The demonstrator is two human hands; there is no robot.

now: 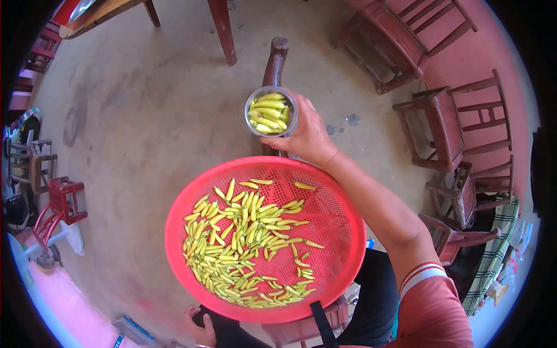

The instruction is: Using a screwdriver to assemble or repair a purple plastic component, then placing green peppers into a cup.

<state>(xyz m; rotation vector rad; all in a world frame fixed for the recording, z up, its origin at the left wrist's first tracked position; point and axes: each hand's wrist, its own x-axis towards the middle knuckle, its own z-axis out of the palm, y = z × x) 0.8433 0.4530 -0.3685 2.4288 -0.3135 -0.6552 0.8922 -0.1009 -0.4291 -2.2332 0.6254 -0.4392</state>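
Observation:
My right hand is wrapped round a clear plastic cup, which is filled with yellow-green chili peppers. It holds the cup just beyond the far rim of a round red plastic basket. Many more chili peppers lie loose in this basket, mostly across its left side and near edge. The perforated bottom shows bare on the right. Down by the near left of the basket, my left hand rests at my dark-trousered knee, fingers apart and holding nothing. Part of it is cut off by the lower edge.
A dark wooden post-like piece sticks out behind the cup. Red wooden chairs line the pink wall at right. A small red stool stands at left, and a wooden table at far left. Under the basket is a reddish wooden seat.

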